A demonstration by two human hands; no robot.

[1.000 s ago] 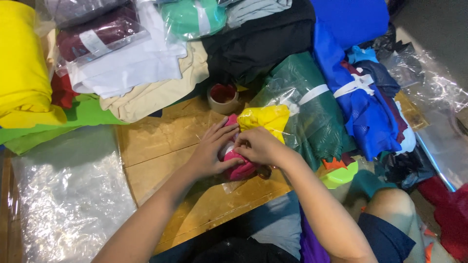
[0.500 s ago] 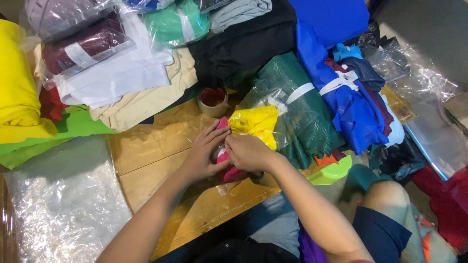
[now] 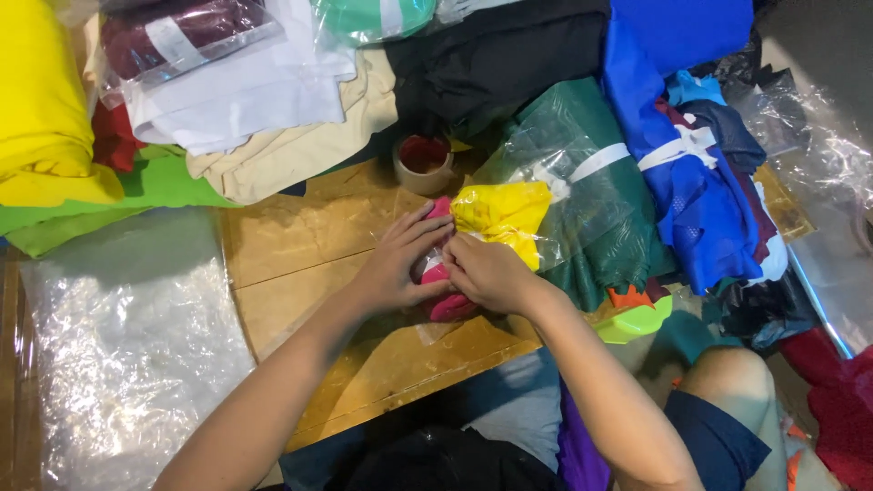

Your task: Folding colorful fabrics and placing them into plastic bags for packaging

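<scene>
My left hand and my right hand meet over a small pink fabric bundle in clear plastic on a wooden board. The left hand's fingers lie along the bundle's left side. My right hand presses on its top and right side, fingers curled. A yellow fabric piece in a clear bag touches the bundle at its far end. Most of the pink bundle is hidden under the hands.
A roll of tape stands just beyond the hands. Stacked fabrics ring the board: yellow, white, cream, black, bagged green, blue. A clear plastic sheet lies at left. My knee is at lower right.
Both hands stay on the pink bundle with small finger shifts. The view has shifted slightly; nothing else on the board has moved.
</scene>
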